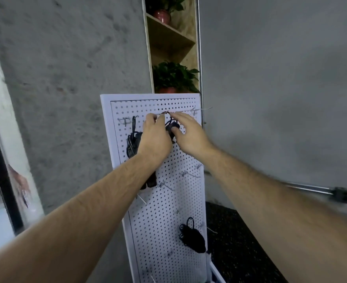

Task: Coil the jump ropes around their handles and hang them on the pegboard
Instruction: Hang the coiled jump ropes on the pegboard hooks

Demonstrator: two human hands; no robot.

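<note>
A white pegboard stands upright against the grey wall. Both hands are raised to its upper part, around a coiled black jump rope. My left hand pinches the rope's loop near a hook at the top. My right hand grips the black handles, thumb on the bundle. The lower ends of the handles show below my left wrist. A second coiled rope hangs at the upper left of the board. A third one hangs at the lower right.
Several bare metal hooks stick out of the pegboard's middle and right side. Behind the board a wooden shelf holds potted plants. A metal rail runs along the right wall above a dark speckled floor.
</note>
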